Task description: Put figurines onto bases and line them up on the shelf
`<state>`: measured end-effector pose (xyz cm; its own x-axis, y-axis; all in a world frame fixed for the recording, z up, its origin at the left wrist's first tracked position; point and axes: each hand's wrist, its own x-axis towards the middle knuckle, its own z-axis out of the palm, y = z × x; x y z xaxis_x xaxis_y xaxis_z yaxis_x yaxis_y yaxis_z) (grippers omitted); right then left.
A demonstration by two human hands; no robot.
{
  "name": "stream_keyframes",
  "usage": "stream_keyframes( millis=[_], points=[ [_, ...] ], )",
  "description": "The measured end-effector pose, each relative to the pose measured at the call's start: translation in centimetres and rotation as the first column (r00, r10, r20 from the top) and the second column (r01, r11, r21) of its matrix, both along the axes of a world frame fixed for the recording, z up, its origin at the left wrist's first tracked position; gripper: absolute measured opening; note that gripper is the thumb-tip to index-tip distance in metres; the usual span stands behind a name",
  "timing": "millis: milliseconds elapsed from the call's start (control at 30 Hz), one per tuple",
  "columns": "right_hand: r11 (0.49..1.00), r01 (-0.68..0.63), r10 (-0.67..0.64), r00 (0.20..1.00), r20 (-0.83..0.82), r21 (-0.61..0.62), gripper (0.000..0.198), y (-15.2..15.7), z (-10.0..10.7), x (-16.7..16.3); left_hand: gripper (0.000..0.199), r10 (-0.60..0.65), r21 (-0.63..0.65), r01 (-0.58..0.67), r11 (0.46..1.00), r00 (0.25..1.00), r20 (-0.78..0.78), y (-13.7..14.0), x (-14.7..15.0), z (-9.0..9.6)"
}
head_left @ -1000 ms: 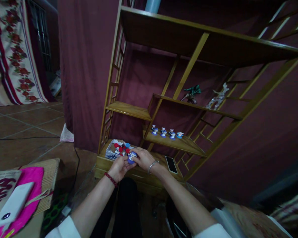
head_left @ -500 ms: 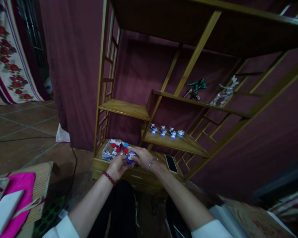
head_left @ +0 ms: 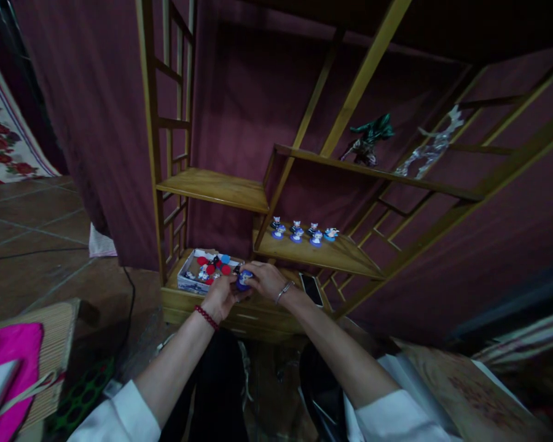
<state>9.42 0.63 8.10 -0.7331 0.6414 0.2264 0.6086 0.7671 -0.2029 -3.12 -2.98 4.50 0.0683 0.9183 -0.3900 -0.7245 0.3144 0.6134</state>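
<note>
Apparently for steadiness, fingers of left hand (head_left: 219, 298) and right hand (head_left: 270, 281) both grip one small purple-and-white plastic-looking figurine (head_left: 244, 280) near the open blue-and-white cardboard box (head_left: 191, 285).

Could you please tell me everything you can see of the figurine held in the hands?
The figurine is small, purple-blue and white, and looks like plastic; its finer features are too small to make out. The left hand and right hand hold it together, fingers partly covering it, near the right end of the open box. Its exact tilt is unclear.
</note>
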Motion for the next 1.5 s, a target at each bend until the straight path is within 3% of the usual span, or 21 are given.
stream_keyframes(
  millis=[500, 867, 1133, 1500],
  points=[
    [0.999, 0.045, -0.044, 0.999, 0.013, -0.018, 0.023, 1.2, -0.4, 3.4, 0.014, -0.062, -0.004, 0.062, 0.998, 0.998, -0.003, 1.7, 3.1, -0.1],
    [0.989, 0.144, -0.145, 0.989, -0.030, -0.040, 0.026, 1.3, -2.3, 5.3, 0.018, -0.074, -0.033, 0.074, 0.997, 0.997, 0.015, 2.1, 5.1, -0.8],
    [0.982, 0.180, -0.184, 0.978, -0.097, -0.049, 0.039, 1.1, -2.1, 6.3, 0.017, -0.113, -0.008, 0.113, 0.994, 0.994, 0.003, 2.5, 5.7, -1.0],
    [0.927, 0.338, -0.365, 0.912, -0.189, -0.164, 0.031, 0.5, -1.7, 7.9, 0.019, -0.111, -0.011, 0.110, 0.994, 0.994, -0.024, 2.7, 6.8, -0.2]
  ],
)
